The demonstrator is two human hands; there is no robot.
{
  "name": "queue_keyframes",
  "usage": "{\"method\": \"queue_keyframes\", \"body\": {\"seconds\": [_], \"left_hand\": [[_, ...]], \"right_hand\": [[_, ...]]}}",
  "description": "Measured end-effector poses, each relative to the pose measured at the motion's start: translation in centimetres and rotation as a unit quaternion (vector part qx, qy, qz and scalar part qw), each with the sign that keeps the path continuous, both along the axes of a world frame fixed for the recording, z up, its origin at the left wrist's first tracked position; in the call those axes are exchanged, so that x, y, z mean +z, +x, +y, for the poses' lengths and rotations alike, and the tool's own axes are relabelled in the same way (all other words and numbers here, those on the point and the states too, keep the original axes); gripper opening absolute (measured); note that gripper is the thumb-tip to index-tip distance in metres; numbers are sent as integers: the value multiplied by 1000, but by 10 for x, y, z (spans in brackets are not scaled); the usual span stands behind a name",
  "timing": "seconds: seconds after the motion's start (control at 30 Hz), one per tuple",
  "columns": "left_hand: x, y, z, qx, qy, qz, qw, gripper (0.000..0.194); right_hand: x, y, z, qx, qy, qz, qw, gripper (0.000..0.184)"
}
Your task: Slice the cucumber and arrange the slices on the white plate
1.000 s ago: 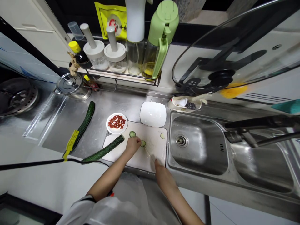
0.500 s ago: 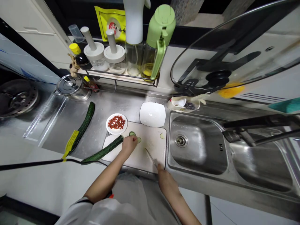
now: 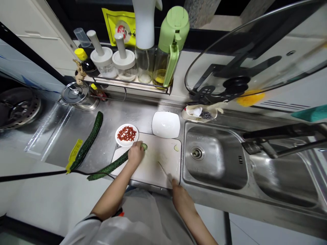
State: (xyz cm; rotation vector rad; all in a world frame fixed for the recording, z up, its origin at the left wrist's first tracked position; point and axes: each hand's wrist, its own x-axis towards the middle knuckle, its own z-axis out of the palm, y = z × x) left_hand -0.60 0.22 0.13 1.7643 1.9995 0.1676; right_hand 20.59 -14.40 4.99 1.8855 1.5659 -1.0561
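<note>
A long green cucumber (image 3: 109, 168) lies slantwise over the left side of a pale cutting board (image 3: 153, 173). My left hand (image 3: 136, 152) is closed over its right end, hiding the cut face. One round cucumber slice (image 3: 144, 146) lies just beyond those fingers. In my right hand (image 3: 182, 197) is a knife (image 3: 165, 170), gripped by its handle, its blade low over the board and pointing up and left. Near the board's far right corner is a small pale end piece (image 3: 176, 148).
Behind the board stand a small plate of red bits (image 3: 127, 144) and a white dish (image 3: 166, 125). A second cucumber (image 3: 89, 144) with a yellow label lies left. A steel sink (image 3: 217, 156) is at right; a rack of jars (image 3: 125, 68) runs behind.
My left hand has moved left, from a slice held at its fingertips to the cucumber's end. That slice no longer shows. My right hand and the knife have stayed in place.
</note>
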Motion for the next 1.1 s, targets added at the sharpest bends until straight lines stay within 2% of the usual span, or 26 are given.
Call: {"method": "queue_keyframes", "body": {"seconds": [0.17,0.3,0.37,0.47,0.6,0.7,0.8,0.93,1.1], "left_hand": [[-13,3,-1,-125,82,-32,988,38],[-24,3,5,-192,71,-26,978,34],[-27,3,7,-205,63,-26,976,31],[-28,3,10,-210,60,-16,976,27],[-29,5,11,-204,67,13,977,23],[-29,6,10,-193,70,28,978,21],[-28,7,9,-187,65,37,980,20],[-26,7,10,-174,54,52,982,19],[-25,5,10,-167,47,57,983,19]], "right_hand": [[2,0,-1,4,12,6,1000,63],[0,6,-6,-17,30,48,998,51],[-3,8,-10,-47,77,94,992,43],[-8,9,-18,-103,185,144,967,40],[-20,4,-21,-153,312,147,926,47],[-35,0,-18,-167,363,128,908,50],[-52,-6,-14,-169,368,91,910,53],[-73,-15,-11,-159,339,10,927,55],[-86,-19,-7,-135,289,-82,944,57]]}}
